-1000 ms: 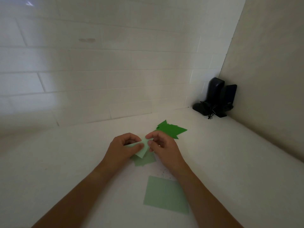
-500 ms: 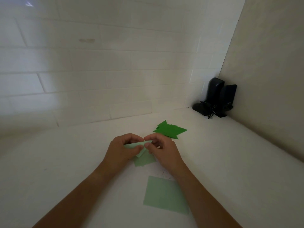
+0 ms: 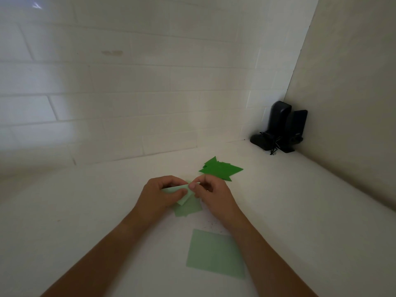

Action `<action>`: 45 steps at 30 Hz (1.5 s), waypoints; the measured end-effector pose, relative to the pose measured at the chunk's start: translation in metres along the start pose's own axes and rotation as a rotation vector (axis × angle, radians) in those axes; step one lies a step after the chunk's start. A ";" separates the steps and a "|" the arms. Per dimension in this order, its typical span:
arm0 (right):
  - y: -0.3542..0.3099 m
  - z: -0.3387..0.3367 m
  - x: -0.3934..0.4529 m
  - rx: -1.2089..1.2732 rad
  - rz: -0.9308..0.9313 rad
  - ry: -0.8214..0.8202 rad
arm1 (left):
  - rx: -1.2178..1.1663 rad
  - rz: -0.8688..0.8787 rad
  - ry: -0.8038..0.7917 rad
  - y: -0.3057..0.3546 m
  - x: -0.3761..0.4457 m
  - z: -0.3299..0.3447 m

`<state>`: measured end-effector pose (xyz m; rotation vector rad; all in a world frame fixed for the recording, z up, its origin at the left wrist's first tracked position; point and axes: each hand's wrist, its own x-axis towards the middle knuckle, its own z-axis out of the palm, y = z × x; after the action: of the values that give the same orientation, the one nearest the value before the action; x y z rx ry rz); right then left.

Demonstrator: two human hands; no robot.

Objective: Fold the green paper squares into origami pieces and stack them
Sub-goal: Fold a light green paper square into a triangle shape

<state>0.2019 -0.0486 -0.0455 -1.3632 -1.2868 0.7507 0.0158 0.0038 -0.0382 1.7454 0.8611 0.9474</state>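
Dark green stack [image 3: 220,169] behind hands; speakers [image 3: 282,127] (prob.) in corner.

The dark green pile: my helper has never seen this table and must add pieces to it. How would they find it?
Start at the black speakers in the far right corner of the white table, then come toward the hands. The dark green pile lies just beyond the right hand. It alone is deep green with pointed tips; the other papers are pale.
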 end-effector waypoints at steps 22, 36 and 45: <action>-0.006 -0.003 -0.004 0.014 -0.038 -0.039 | -0.140 -0.069 0.030 0.007 -0.002 0.003; 0.000 -0.001 -0.001 -0.001 -0.039 -0.044 | -0.139 0.006 0.006 0.004 -0.001 0.001; -0.001 0.000 -0.002 0.005 -0.031 -0.026 | -0.017 -0.003 0.033 0.003 0.000 0.003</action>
<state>0.2012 -0.0506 -0.0449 -1.3310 -1.3222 0.7519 0.0185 0.0014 -0.0363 1.7179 0.8744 0.9806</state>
